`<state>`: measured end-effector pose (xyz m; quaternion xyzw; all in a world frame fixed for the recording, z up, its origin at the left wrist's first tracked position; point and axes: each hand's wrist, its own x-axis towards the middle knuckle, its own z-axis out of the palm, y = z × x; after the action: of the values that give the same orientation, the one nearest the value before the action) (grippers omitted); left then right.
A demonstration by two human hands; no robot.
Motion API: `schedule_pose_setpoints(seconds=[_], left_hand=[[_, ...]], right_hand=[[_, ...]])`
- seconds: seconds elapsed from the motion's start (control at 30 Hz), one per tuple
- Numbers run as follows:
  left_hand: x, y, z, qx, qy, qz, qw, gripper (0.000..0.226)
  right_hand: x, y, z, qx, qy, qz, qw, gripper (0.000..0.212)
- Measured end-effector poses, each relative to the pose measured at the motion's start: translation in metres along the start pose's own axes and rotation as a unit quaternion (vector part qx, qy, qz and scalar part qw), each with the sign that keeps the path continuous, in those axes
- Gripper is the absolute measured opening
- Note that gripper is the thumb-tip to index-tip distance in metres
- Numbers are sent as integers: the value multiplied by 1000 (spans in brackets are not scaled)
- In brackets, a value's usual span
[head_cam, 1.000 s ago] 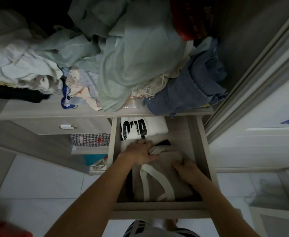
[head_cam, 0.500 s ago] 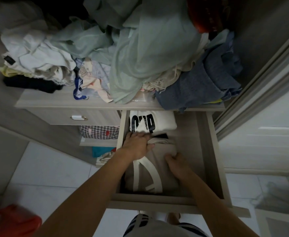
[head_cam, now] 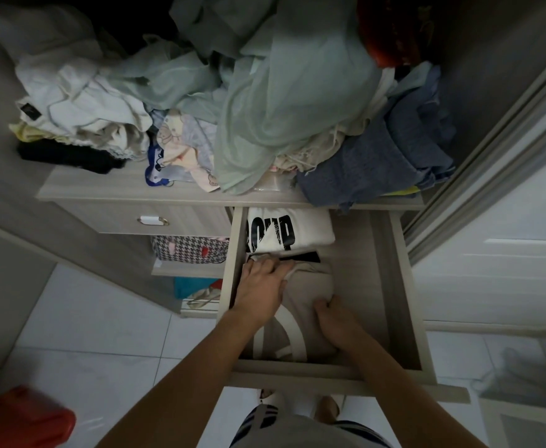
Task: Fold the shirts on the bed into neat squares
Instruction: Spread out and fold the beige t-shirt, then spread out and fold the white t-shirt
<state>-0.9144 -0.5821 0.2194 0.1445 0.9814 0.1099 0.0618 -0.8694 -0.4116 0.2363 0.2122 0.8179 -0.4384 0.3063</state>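
A folded beige shirt (head_cam: 304,292) with a white curved print lies in the near left part of an open wooden drawer (head_cam: 407,286). My left hand (head_cam: 260,286) lies on its far left corner, fingers curled over the fabric edge. My right hand (head_cam: 336,321) presses the shirt's right side, fingers tucked into the cloth. Behind it, at the back of the drawer, sits a folded white shirt (head_cam: 310,232) with black lettering. A dark item (head_cam: 304,257) shows between the two shirts.
A jumbled pile of clothes (head_cam: 265,101) covers the shelf above the drawer. A shut drawer with a handle (head_cam: 152,220) is at left, shelves with a houndstooth bag (head_cam: 187,250) below. A red object (head_cam: 23,418) lies on the tiled floor. Wardrobe door frame (head_cam: 491,163) at right.
The beige shirt and both hands have shifted to the left side of the drawer, leaving bare drawer floor at right. My head view has moved down and left.
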Motion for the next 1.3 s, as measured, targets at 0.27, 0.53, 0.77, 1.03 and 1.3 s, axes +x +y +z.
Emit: schedule_pose_setpoints(seconds=[0.27, 0.53, 0.77, 1.03, 1.3], left_hand=[[-2, 7, -10, -73, 39, 1, 997, 52], [-49, 82, -54, -590, 61, -64, 802, 46], [-105, 205, -45, -671, -71, -18, 738, 40], [-176, 396, 3, -616, -202, 102, 755, 40], [-282, 579, 82, -519, -405, 252, 709, 45]], right_hand=[[-16, 0, -12, 68, 30, -34, 997, 57], [-120, 41, -64, 338, 278, -195, 878, 41], [-209, 143, -85, 431, 399, -156, 794, 45], [-319, 305, -107, 483, 527, -87, 693, 47], [-438, 462, -109, 527, 653, 8, 544, 48]])
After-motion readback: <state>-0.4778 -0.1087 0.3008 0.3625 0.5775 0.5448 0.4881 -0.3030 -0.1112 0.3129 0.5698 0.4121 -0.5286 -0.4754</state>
